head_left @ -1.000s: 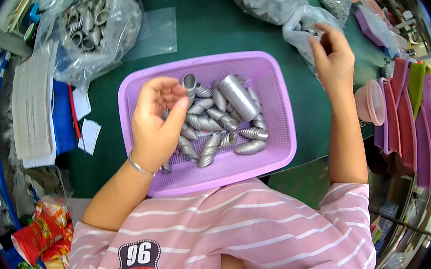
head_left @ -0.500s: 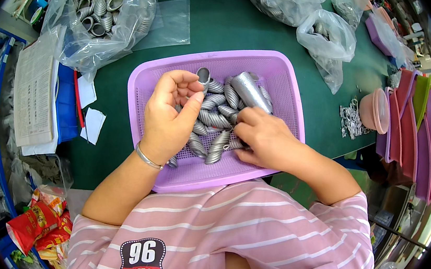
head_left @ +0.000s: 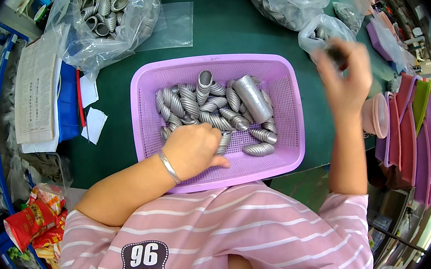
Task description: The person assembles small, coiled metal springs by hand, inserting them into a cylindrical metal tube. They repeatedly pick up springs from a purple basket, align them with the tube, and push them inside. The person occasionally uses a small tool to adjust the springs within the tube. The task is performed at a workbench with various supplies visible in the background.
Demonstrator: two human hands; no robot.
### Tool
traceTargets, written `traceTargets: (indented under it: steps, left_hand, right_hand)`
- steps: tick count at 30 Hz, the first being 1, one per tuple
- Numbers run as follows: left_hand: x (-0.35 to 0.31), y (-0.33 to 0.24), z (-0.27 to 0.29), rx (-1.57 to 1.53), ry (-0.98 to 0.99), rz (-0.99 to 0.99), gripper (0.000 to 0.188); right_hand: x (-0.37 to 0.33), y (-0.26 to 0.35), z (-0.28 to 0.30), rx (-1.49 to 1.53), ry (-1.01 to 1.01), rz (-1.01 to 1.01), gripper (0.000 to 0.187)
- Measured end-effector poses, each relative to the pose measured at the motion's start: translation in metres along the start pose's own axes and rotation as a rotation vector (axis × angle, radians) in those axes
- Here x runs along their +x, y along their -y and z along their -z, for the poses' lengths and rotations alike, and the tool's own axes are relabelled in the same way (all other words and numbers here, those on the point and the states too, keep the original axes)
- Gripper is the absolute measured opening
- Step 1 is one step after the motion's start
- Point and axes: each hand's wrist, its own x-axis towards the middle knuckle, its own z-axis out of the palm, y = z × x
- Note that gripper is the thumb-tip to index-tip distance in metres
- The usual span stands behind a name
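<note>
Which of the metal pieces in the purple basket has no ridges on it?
The smooth cylinder, lying tilted at the right of the pile in the basket. It is plain and larger, while the pieces around it are ribbed and tapered.

Left hand [head_left: 196,149] in purple basket [head_left: 288,127] of metal parts [head_left: 213,111], right hand [head_left: 345,76] raised over small bag [head_left: 320,31]

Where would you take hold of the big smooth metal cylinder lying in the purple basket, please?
Probably across the middle of the smooth metal cylinder, coming from above. It lies on its side on top of the ribbed metal pieces, slanting toward the far left, so its long bare flanks are free. Fingers on either flank should fit; its ends abut other pieces and the purple basket wall lies right.
</note>
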Motion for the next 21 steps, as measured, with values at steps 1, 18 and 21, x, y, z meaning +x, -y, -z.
traceTargets:
  steps: [1,18,21]
  left_hand:
    - [0.000,-0.005,-0.001,0.077,0.040,-0.014,0.042]
    - [0.012,-0.002,0.005,-0.470,-0.375,-0.009,0.037]
    - [0.012,-0.007,0.011,-0.539,-0.364,-0.021,0.037]
  right_hand:
    - [0.012,-0.031,-0.001,-0.098,-0.042,-0.036,0.031]
    - [-0.062,0.061,-0.023,0.700,0.815,-0.049,0.041]
    - [-0.059,0.058,-0.016,0.765,0.810,-0.132,0.034]
